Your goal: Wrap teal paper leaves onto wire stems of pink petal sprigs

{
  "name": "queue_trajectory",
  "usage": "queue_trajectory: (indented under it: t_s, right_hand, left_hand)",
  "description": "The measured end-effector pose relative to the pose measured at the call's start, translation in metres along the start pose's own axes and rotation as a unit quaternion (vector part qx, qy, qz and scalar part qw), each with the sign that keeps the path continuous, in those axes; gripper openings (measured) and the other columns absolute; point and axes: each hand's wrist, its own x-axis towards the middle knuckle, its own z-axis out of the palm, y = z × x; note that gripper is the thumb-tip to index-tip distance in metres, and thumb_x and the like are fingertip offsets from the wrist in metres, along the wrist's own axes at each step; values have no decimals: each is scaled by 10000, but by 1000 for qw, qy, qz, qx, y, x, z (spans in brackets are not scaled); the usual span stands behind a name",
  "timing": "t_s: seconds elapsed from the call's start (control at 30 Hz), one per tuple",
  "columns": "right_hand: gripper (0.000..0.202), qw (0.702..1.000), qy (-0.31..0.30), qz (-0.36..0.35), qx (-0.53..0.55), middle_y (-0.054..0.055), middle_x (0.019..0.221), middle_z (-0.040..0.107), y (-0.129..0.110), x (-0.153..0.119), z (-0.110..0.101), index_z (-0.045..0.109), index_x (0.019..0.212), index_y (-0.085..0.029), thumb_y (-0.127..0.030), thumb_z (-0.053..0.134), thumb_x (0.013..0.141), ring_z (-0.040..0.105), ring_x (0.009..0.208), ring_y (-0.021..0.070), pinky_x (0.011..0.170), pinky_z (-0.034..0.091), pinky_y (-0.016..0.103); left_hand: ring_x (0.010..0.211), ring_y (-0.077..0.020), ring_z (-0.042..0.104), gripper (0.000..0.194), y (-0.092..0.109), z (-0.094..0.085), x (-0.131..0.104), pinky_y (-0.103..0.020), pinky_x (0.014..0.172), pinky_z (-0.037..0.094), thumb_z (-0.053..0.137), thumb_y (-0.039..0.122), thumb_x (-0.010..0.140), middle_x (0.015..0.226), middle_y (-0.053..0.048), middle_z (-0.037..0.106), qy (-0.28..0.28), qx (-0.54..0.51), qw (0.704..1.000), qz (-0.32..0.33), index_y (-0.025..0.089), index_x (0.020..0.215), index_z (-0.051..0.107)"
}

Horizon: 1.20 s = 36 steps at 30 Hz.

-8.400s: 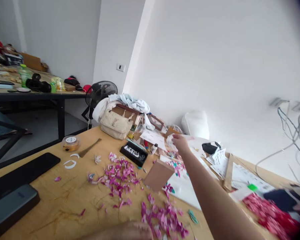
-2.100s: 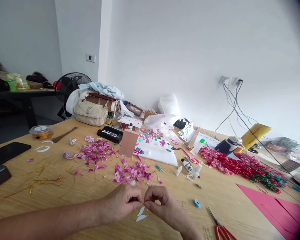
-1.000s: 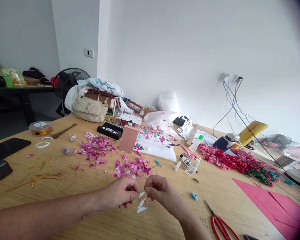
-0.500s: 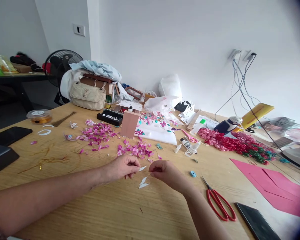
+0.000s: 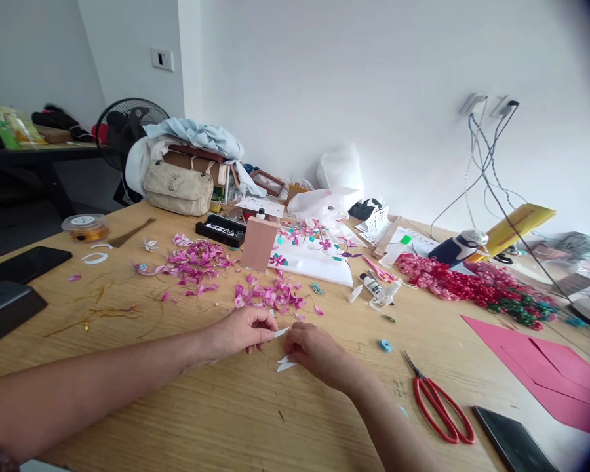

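My left hand (image 5: pixel 248 330) pinches a small white leaf-shaped paper piece (image 5: pixel 281 332) between thumb and fingers, with its pointed end sticking out to the right. Close beside it, my right hand (image 5: pixel 314 351) is closed with its fingers bent down. Whether anything is in its fingertips is hidden. Two more white leaf-shaped pieces (image 5: pixel 286 367) lie on the table under the right fingertips, partly covered by them. Just beyond both hands is a loose pile of pink petals (image 5: pixel 275 294), and a larger pile of petals (image 5: pixel 196 262) lies to its left.
Red-handled scissors (image 5: pixel 442 406) and a dark phone (image 5: pixel 514 439) lie at the right, near pink paper (image 5: pixel 535 367). A wooden block (image 5: pixel 259 244) stands behind the petals. Small bottles (image 5: pixel 372 285) and a blue roll (image 5: pixel 385 345) are right of centre. Thin golden strands (image 5: pixel 98 314) lie left.
My right hand has moved left and slightly down, so it now partly covers the two loose white pieces. The left hand still holds its piece. The view has shifted slightly.
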Motion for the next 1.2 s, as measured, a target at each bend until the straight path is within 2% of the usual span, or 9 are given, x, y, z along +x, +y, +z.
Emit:
queue_trajectory:
  t_s: [0.1,0.23,0.4,0.6,0.73,0.9,1.0,1.13,1.2]
  right_hand:
    - [153,1000,1,1,-4,26,734,590,-4,-4,-2,616,666,-171,-50,522,671,492,660,131,593,334,227]
    - [151,1000,23,19,6,13,717,569,-12,-14,-17,559,706,-172,-58,460,716,474,633,121,560,329,221]
    - [114,989,94,20,114,-32,608,536,-25,-15,-32,538,700,-185,-100,475,744,454,568,104,525,324,210]
    - [168,977,175,-9,125,-2,633,600,-31,1,-17,587,634,-176,-48,496,695,513,605,118,580,361,220]
    - [168,963,226,12,145,-14,577,563,-29,8,-5,537,586,-174,-30,483,653,499,567,114,547,349,211]
    - [125,947,257,53,183,-45,514,490,-27,11,5,476,605,-188,-67,476,637,444,486,97,469,312,200]
    - [105,912,265,71,305,-64,494,445,-25,12,8,437,610,-197,-137,520,633,401,462,87,444,288,201]
    - [200,805,223,86,544,-56,523,517,-24,11,8,463,724,-191,-259,619,620,429,458,85,443,315,201]
    - [259,761,202,83,611,-49,541,547,-23,9,7,483,769,-182,-283,662,612,442,453,77,445,312,195]
  left_hand:
    - [568,-94,442,167,-2,0,2,-192,465,332,540,291,704,622,33,467,11,-9,1000,15,133,756,545]
    - [597,-102,464,182,-2,-1,4,-192,476,350,548,298,711,629,22,487,21,-29,999,14,126,771,549]
    - [587,-100,508,229,-2,0,6,-194,473,356,589,327,699,655,9,531,2,-86,996,1,118,783,549]
    - [648,-110,570,288,-3,3,5,-219,566,401,653,344,669,777,-18,574,-17,-210,977,-28,121,815,544]
    - [611,-100,549,267,-3,6,5,-218,553,387,653,324,678,742,-18,581,-9,-227,973,-28,124,810,534]
    - [574,-83,505,244,-6,10,6,-211,539,363,649,314,685,682,7,555,5,-254,967,-1,126,771,519]
    - [553,-80,486,228,-8,10,8,-214,546,356,644,307,683,633,24,537,21,-234,972,10,125,758,529]
    - [535,-82,472,185,-5,9,9,-214,531,348,615,296,695,607,30,535,40,-184,981,40,124,712,547]
    - [527,-83,468,170,-2,9,9,-211,520,345,608,284,691,588,35,530,41,-169,984,48,126,690,543]
